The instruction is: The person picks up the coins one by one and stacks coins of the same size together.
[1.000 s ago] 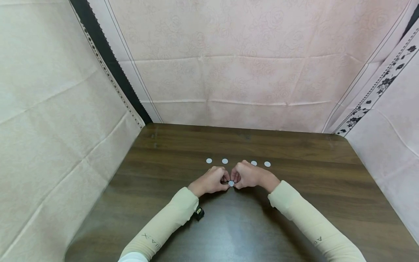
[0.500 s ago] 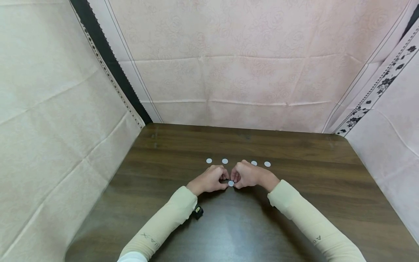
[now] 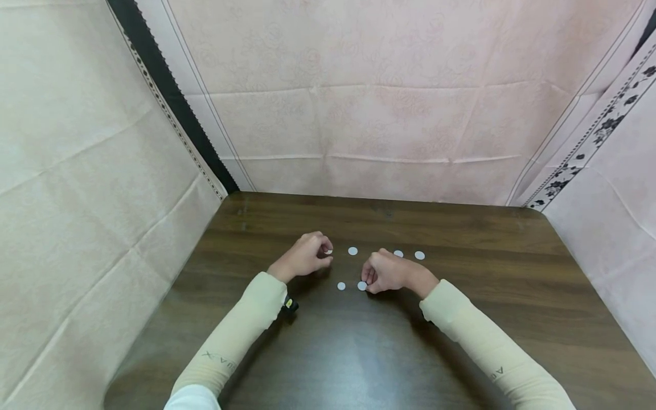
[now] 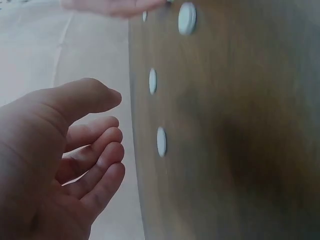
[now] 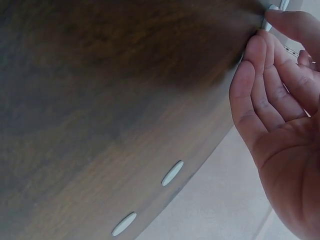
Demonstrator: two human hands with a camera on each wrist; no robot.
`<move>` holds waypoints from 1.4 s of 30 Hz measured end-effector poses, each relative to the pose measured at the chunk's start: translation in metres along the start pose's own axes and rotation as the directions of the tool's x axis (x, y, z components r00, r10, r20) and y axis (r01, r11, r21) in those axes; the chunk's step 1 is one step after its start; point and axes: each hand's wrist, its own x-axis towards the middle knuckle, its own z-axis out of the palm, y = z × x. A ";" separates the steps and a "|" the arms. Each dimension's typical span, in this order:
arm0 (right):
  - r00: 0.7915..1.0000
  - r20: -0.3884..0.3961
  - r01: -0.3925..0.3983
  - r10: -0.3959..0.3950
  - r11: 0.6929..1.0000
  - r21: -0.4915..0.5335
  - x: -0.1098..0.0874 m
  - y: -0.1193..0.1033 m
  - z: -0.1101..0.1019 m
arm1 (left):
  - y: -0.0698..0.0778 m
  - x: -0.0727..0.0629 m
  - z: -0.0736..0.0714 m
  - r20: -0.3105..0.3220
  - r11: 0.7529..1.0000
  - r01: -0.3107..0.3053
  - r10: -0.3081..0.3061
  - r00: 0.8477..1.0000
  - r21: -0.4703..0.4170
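Note:
Several small white round discs lie on the brown wooden table. My left hand [image 3: 307,254] is over the far-left disc [image 3: 329,251], which it partly hides; its thumb and fingers stand apart with nothing between them in the left wrist view. Nearer the front, my right hand [image 3: 388,271] pinches a disc [image 3: 362,286] at its edge between thumb and fingertips. In the right wrist view that disc [image 5: 270,17] shows at the thumb tip. Just left of it lies another disc [image 3: 341,286], untouched.
In the back row are a disc [image 3: 352,250] between the hands and two discs beyond the right hand, one partly covered [image 3: 398,253] and one in full sight [image 3: 419,255]. Pale cloth [image 3: 384,114] hangs behind the wooden table [image 3: 328,353] and along both sides.
My left hand has left the front discs and moved back and left to the far-left disc, uncovering a front disc. The right hand has stayed at its disc.

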 end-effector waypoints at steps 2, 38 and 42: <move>1.000 -0.003 -0.001 0.001 1.000 0.001 0.000 -0.001 0.000 | -0.005 0.001 -0.005 0.014 1.000 0.024 -0.024 1.000 -0.004; 1.000 -0.016 -0.006 0.007 1.000 0.014 -0.003 -0.001 -0.001 | -0.032 0.053 -0.004 0.240 0.979 0.051 -0.099 0.966 0.197; 1.000 -0.014 -0.004 0.004 1.000 0.015 -0.002 0.002 0.000 | -0.032 0.057 -0.004 0.252 0.975 0.035 -0.091 0.963 0.218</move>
